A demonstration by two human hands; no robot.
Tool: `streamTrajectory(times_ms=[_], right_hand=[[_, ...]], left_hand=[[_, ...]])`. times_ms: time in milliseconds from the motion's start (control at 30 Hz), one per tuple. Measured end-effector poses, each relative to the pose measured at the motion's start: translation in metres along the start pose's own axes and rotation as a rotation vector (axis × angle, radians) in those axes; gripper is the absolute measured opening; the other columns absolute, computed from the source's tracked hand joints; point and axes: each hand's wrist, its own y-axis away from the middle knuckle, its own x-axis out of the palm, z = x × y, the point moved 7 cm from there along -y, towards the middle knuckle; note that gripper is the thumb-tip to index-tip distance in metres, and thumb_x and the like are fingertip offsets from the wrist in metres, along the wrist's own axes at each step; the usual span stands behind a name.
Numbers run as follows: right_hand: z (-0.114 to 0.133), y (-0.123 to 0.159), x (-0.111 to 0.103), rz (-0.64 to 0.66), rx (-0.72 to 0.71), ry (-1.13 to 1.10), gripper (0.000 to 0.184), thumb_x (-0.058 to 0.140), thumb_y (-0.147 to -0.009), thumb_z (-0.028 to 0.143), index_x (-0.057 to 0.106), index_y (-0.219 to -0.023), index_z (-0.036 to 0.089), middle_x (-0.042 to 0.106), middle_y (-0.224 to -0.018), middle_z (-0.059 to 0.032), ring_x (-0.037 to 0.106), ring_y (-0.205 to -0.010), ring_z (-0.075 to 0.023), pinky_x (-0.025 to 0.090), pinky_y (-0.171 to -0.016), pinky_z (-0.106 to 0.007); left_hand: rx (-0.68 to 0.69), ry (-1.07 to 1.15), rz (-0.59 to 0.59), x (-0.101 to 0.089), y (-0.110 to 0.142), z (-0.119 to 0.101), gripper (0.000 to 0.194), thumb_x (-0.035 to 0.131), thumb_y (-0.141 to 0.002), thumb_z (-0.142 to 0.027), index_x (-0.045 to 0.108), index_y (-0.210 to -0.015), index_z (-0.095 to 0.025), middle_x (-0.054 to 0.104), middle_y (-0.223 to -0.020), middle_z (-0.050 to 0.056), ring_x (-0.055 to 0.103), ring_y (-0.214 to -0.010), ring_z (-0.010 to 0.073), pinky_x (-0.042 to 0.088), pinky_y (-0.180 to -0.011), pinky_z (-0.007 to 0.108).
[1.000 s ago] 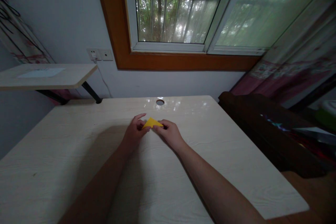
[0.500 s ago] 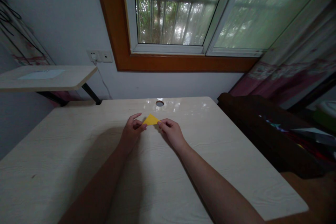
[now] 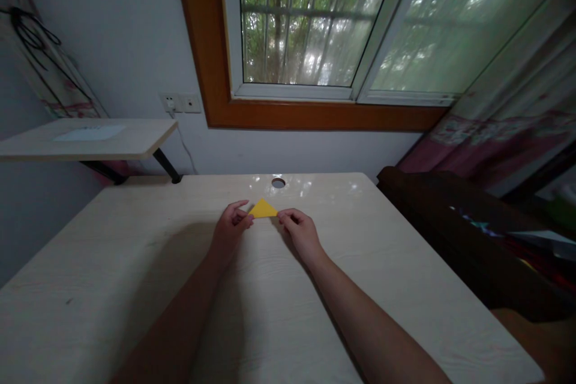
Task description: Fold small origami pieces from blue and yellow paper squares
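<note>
"Left hand (image 3: 230, 225) and right hand (image 3: 300, 228) are both out front, a narrow gap between them, each in a pinch. Set the scene for us, biggest first!"

"Biggest is the pale desk (image 3: 360, 222), running right under both forearms, with a soft shadow thrown beside the left one. Beyond it, the window (image 3: 306, 48) in its orange-brown frame, bars and greenery showing through the glass."

"And off to the left?"

"A raised shelf (image 3: 148, 132) on black legs, with a white sheet (image 3: 90, 133) lying flat on top. Smaller again, the round hole (image 3: 278, 183) near the desk's far edge."

"Now the little star of the show. Where is it?"

"Right between the hands! A yellow triangle (image 3: 263, 209), long edge toward the person, peak pointing away, just short of that hole."

"Who's got which end?"

"Left thumb and fingers grip the left corner, with the index finger stretched out clear above it. Right thumb and fingertips nip the right corner. The middle sits uncovered, in full view."

"Is it touching the desk?"

"Can't tell from this angle!"
</note>
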Motion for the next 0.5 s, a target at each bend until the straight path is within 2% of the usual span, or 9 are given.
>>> streamTrajectory(times_ms=[167, 233, 333, 500], right_hand=[[0.004, 0.002, 0.0, -0.006, -0.009, 0.024, 0.024, 0.063, -0.078, 0.04, 0.071, -0.08, 0.017, 0.062, -0.067, -0.0003, 0.05, -0.059, -0.0141, 0.037, -0.055, -0.025], [0.005, 0.002, 0.0, -0.006, -0.006, 0.021, 0.025, 0.063, -0.078, 0.041, 0.071, -0.081, 0.017, 0.063, -0.068, -0.0003, 0.05, -0.059, -0.014, 0.037, -0.056, -0.026], [0.007, 0.003, 0.001, 0.004, 0.002, 0.011, 0.026, 0.065, -0.077, 0.042, 0.071, -0.081, 0.017, 0.064, -0.069, -0.0004, 0.051, -0.06, -0.0143, 0.038, -0.056, -0.026], [0.007, 0.004, 0.002, 0.03, 0.002, 0.022, 0.028, 0.066, -0.077, 0.044, 0.071, -0.079, 0.017, 0.063, -0.067, -0.001, 0.051, -0.06, -0.0147, 0.038, -0.057, -0.026]], left_hand=[[0.027, -0.039, 0.048, 0.005, 0.0, 0.002, 0.04, 0.063, -0.082, -0.029, 0.059, -0.12, -0.015, 0.063, -0.081, 0.001, 0.061, -0.07, 0.012, 0.05, -0.067, 0.024], [0.047, -0.092, 0.084, 0.009, 0.001, 0.002, 0.044, 0.063, -0.082, -0.027, 0.058, -0.124, -0.016, 0.066, -0.096, 0.005, 0.064, -0.077, 0.0136, 0.054, -0.071, 0.026], [0.118, -0.21, 0.119, 0.015, 0.003, 0.0, 0.05, 0.065, -0.08, -0.024, 0.056, -0.129, -0.019, 0.062, -0.117, 0.009, 0.066, -0.085, 0.0147, 0.057, -0.076, 0.028], [0.216, -0.302, 0.105, 0.016, 0.005, -0.003, 0.052, 0.065, -0.081, -0.019, 0.055, -0.132, -0.021, 0.06, -0.122, 0.009, 0.068, -0.085, 0.0147, 0.06, -0.077, 0.028]])
